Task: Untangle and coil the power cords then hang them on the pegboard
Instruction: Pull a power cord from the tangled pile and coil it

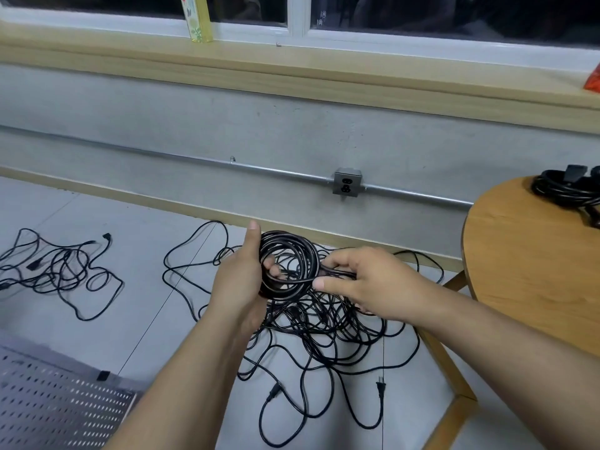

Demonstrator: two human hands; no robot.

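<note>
The pegboard (pixel 48 407) lies flat in the lower left corner of the frame. Above it, at the left edge, a small loose tangle of black cords (pixel 61 271) lies on the floor (pixel 139 287).

At the centre, your left hand (pixel 240 280) grips the coiled cord (pixel 285 237): fingers curled through the ring, thumb upright along its left side. The coil is held upright in the air, above the floor.

Just right of centre, your right hand (pixel 373 280) pinches a strand at the coil's right edge between thumb and curled fingers.

Below both hands, the large tangle (pixel 324 326) spreads across the floor.

At the right edge stands a round wooden table (pixel 532 271). A finished cord bundle (pixel 565 188) rests on its far side.
</note>
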